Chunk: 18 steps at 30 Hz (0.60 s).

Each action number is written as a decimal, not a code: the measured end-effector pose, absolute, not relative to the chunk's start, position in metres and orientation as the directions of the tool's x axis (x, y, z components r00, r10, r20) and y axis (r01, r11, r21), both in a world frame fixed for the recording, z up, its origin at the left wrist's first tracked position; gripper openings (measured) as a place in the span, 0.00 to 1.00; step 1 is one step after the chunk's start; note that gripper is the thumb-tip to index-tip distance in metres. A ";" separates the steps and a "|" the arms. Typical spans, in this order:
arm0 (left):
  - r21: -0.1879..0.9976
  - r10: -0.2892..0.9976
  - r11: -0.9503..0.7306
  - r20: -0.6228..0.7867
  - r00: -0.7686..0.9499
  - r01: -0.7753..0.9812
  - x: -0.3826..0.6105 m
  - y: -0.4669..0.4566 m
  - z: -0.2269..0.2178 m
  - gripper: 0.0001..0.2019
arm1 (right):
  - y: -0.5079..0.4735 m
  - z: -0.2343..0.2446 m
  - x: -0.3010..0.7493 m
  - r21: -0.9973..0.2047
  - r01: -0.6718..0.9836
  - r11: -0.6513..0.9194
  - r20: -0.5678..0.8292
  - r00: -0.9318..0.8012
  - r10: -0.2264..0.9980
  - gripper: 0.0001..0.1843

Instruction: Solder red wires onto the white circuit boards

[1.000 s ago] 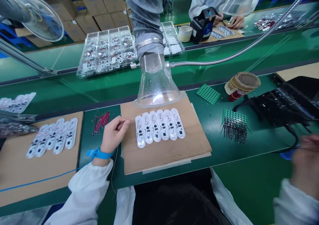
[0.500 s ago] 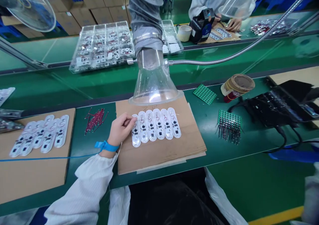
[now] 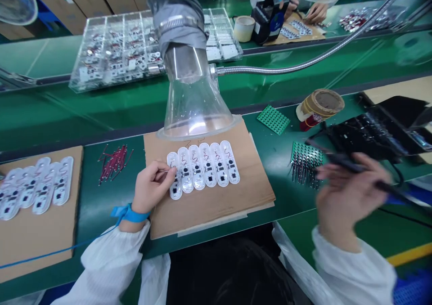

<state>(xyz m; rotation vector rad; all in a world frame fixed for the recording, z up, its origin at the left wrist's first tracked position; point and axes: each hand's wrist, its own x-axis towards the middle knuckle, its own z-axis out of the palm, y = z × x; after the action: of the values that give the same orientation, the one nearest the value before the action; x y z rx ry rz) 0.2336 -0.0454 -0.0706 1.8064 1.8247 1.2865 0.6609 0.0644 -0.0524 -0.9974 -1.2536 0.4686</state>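
Observation:
In the head view, my left hand [image 3: 151, 184], with a blue wrist strap [image 3: 135, 213], is closed in a pinch at the leftmost board of a row. A short bit of thin wire [image 3: 165, 171] shows at its fingertips. The row of white rounded circuit boards [image 3: 209, 165], with thin red leads on them, lies on a cardboard sheet [image 3: 216, 208]. On the right, my right hand [image 3: 349, 197], blurred by motion, grips a black soldering iron [image 3: 342, 161] whose tip points left. Beneath the iron is a green perforated board [image 3: 305, 154] holding dark-leaded parts.
A clear fume hood [image 3: 199, 111] hangs above the boards. Red leads [image 3: 115, 163] lie left of the sheet, beside more white boards [image 3: 47, 186] on cardboard. Another green board [image 3: 273, 119] and a tape roll [image 3: 320, 109] stand back right. Across the bench, a co-worker's hands [image 3: 315, 13] handle boards.
My right hand has come into view on the right, holding the soldering iron. My left hand stays at the leftmost board. The whole view has shifted slightly.

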 end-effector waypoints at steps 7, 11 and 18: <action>0.768 0.859 -0.322 0.483 -0.169 0.553 0.248 -0.052 -0.078 0.11 | 0.037 -0.098 0.581 -0.882 0.241 0.406 0.431 0.059 0.901 0.14; 0.785 0.868 -0.315 0.466 -0.172 0.533 0.246 -0.053 -0.085 0.11 | 0.038 -0.101 0.583 -0.879 0.192 0.436 0.443 -0.010 0.897 0.08; 0.792 0.898 -0.287 0.418 -0.136 0.539 0.247 -0.049 -0.087 0.11 | 0.038 -0.101 0.582 -0.931 0.156 0.330 0.332 -0.014 0.943 0.08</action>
<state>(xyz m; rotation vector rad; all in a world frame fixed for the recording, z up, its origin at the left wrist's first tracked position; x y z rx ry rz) 0.2467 -0.0492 -0.0866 1.7837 1.6055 1.3957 0.5821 0.0383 -0.1006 -1.0682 -1.4543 0.8676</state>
